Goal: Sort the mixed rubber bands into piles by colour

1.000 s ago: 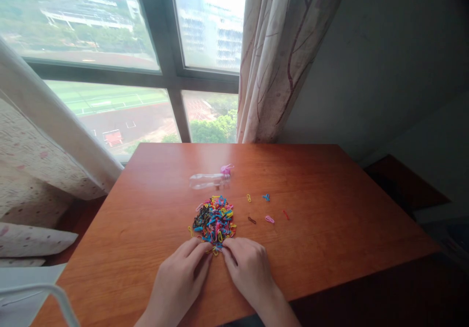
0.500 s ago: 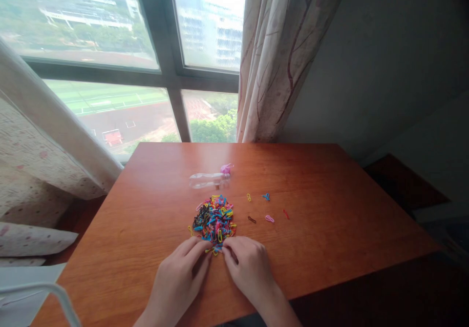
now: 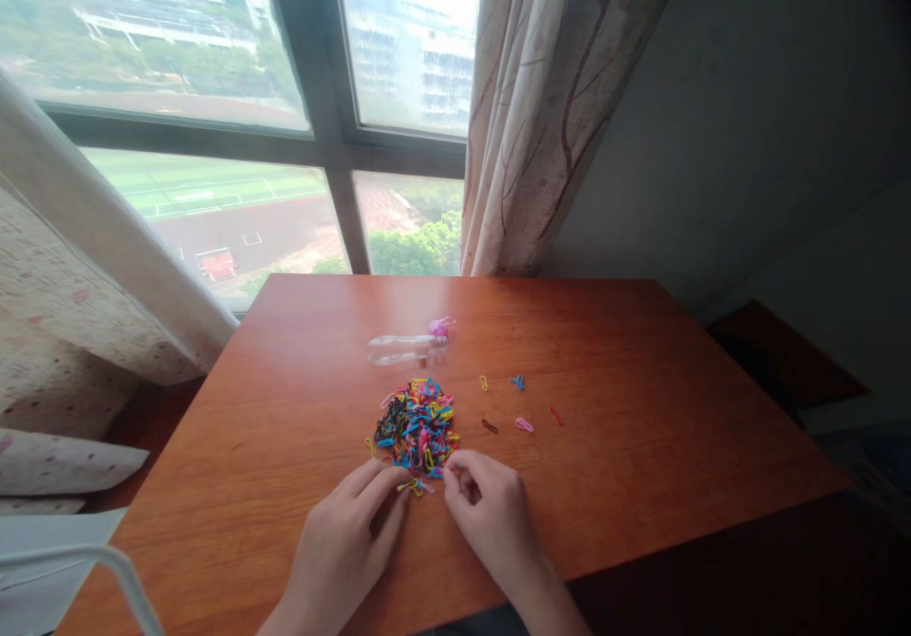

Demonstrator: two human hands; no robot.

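Observation:
A heap of small coloured elastic bands (image 3: 413, 427), in black, blue, yellow, red and pink, lies on the wooden table in front of me. My left hand (image 3: 352, 527) rests at its near left side, fingers and thumb curled together on the end of a yellow elastic band (image 3: 411, 486). Beside that band lies a pale pink one (image 3: 427, 489). At the near right edge of the heap, my right hand (image 3: 491, 508) makes a pinch. A blue-purple elastic band (image 3: 437, 473) shows at its fingertips, partly hidden.
Right of the heap lie separate elastic bands: yellow (image 3: 484, 383), blue (image 3: 517, 383), brown (image 3: 490, 425), pink (image 3: 524, 424) and red (image 3: 556, 417). Behind it, a clear bottle (image 3: 402, 349) lies sideways near a pink lid (image 3: 441, 327). A white curved tube (image 3: 118, 565) stands at lower left.
My right hand has shifted slightly right, away from my left, with its fingers more tightly curled. The pale pink band by the yellow one now shows. My left hand has barely moved.

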